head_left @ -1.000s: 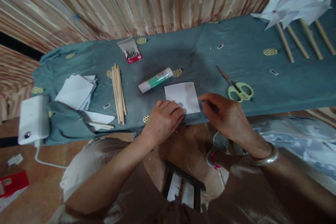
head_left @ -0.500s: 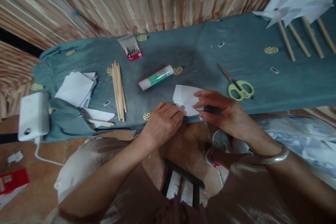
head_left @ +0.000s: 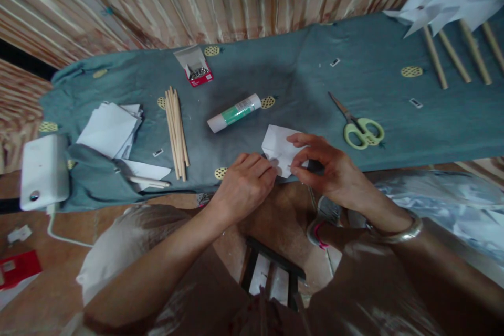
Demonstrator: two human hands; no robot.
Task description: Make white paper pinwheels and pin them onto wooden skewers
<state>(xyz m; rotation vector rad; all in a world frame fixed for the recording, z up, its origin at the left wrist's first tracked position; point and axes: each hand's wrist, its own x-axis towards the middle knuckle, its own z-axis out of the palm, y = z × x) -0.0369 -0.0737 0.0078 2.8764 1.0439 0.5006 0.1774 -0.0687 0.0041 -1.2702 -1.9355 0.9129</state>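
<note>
A small piece of white paper (head_left: 279,143) is between my hands at the table's front edge, with a crease near its left side. My left hand (head_left: 249,181) is closed, its fingertips gripping the paper's lower left part. Thumb and forefinger of my right hand (head_left: 325,165) pinch at the lower right edge of the paper, while the other fingers curl above it. A tiny light spot shows at those fingertips, too small to name. Just beyond the paper lies a white and green glue stick (head_left: 234,113). Green-handled scissors (head_left: 359,128) rest to the right.
On the teal cloth (head_left: 299,73) are wooden sticks (head_left: 176,136), a stack of white paper (head_left: 106,130), and an open red box of small metal pieces (head_left: 198,72). Several paper pinwheels (head_left: 449,2) lie far right. A white device with a cable (head_left: 44,170) stands at the left edge.
My right fingers have gone from spread over the paper's right edge to a pinch lower on it. The left hand keeps its grip. The view has shifted slightly.
</note>
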